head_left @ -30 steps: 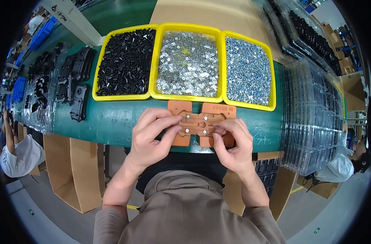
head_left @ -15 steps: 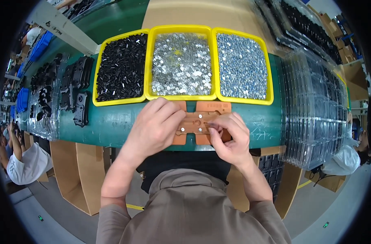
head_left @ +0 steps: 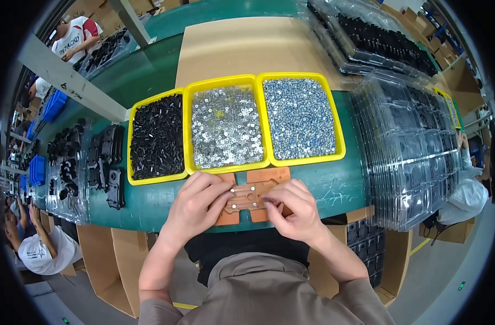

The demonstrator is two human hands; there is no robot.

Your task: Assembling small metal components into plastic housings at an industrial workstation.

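Observation:
An orange-brown fixture block [head_left: 269, 176] with notches and recesses lies on the green bench in front of me. Small silver washer-like pieces [head_left: 253, 188] sit in it. My left hand [head_left: 196, 206] rests over its left end, fingers bent and drawn together, their tips close to one of the silver pieces. Over the right end is my right hand [head_left: 296, 208], thumb and forefinger pinched together at the block's surface. What either set of fingertips holds, if anything, is too small or hidden to make out.
Beyond the block stand three yellow trays: black sleeves [head_left: 157, 135], silver washers [head_left: 226, 127], bluish-silver small hardware [head_left: 299, 119]. Black moulded parts [head_left: 116, 187] lie left. Stacked clear plastic trays [head_left: 407, 157] rise on the right. Open cardboard boxes [head_left: 98, 260] sit below the bench edge.
The view has shifted, so bench, trays and hands appear lower. My left fingertips have drawn back slightly, showing another silver piece beside them. My right hand keeps its pinch over the block.

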